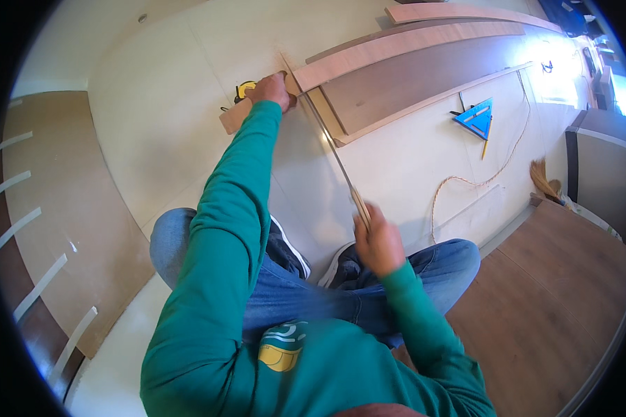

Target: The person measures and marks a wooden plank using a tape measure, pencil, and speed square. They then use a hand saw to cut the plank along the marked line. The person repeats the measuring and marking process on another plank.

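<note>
Several long boards (410,87) lie far off, toward the right. One long, thin metal tool (337,160) meets their left end. The left hand (271,90) grips the boards there; the right hand (380,243) clutches the tool's wooden handle (359,204). It looks like sawing or filing, so the next move needs a steady hold and straight stroke.

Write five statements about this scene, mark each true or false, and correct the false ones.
1. The right hand grips the light-brown handle of a long thin tool. True.
2. A yellow tape measure is beside the left hand. True.
3. The blue triangle lies left of both hands. False: the blue triangle lies to their right.
4. The left hand is on a knee. False: it is at the end of the wooden boards.
5. Both sleeves are green. True.
</note>
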{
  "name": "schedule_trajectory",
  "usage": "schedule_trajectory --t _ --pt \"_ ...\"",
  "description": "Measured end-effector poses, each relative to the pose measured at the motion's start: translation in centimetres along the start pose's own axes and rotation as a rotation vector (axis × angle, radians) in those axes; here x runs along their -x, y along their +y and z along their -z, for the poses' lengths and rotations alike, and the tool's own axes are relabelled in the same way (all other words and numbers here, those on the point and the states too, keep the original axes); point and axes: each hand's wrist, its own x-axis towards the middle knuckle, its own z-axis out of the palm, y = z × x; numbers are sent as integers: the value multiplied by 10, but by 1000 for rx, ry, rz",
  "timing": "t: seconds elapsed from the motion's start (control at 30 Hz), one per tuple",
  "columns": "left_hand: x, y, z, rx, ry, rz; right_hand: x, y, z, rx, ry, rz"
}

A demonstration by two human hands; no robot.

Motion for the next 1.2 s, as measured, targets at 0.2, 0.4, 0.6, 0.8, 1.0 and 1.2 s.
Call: schedule_trajectory --t 0.2,0.4,0.6,0.8,1.0,1.2 --pt "-8 9 -4 -28 78 -69 -149 -30 -45 62 64 66" --pt "2 7 4 -61 11 -4 25 -13 19 -9 -15 -72" --pt "5 17 6 -23 22 -35 -126 -12 -33 66 12 55" --pt "0 9 -2 -11 21 -39 -77 -10 -24 45 21 26" --pt "10 7 7 -47 -3 -7 11 -2 12 17 -48 -49" --pt "2 19 -3 -20 109 -54 -155 -33 -34 91 0 27"
